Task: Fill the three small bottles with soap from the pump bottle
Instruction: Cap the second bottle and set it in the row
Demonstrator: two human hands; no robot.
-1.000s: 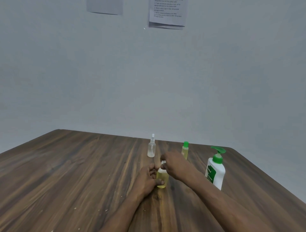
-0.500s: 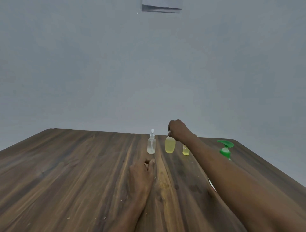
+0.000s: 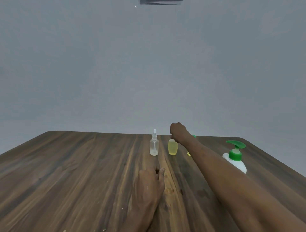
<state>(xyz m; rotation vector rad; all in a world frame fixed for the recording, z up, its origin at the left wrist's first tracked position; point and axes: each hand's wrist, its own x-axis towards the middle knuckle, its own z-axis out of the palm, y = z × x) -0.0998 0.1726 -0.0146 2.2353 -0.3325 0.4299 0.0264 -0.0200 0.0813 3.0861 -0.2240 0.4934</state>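
Three small bottles stand in a row near the table's far edge. The clear spray bottle [image 3: 154,147] is on the left. In the middle stands a bottle of yellow soap [image 3: 173,147], and my right hand [image 3: 178,132] grips its top from above, hiding the cap. My right forearm covers most of the third small bottle [image 3: 188,153]; only its yellow base and a bit of green cap show. The white pump bottle [image 3: 236,159] with a green pump stands at the right. My left hand [image 3: 149,185] rests flat on the table, nearer to me.
The dark wooden table [image 3: 74,173] ends at a grey wall just behind the bottles. Its right edge runs close past the pump bottle. A sheet of paper [image 3: 161,2] hangs on the wall at the top.
My right hand carried the yellow bottle from in front of me to the far row and set it down between the other two. My left hand let go and now lies on the table.
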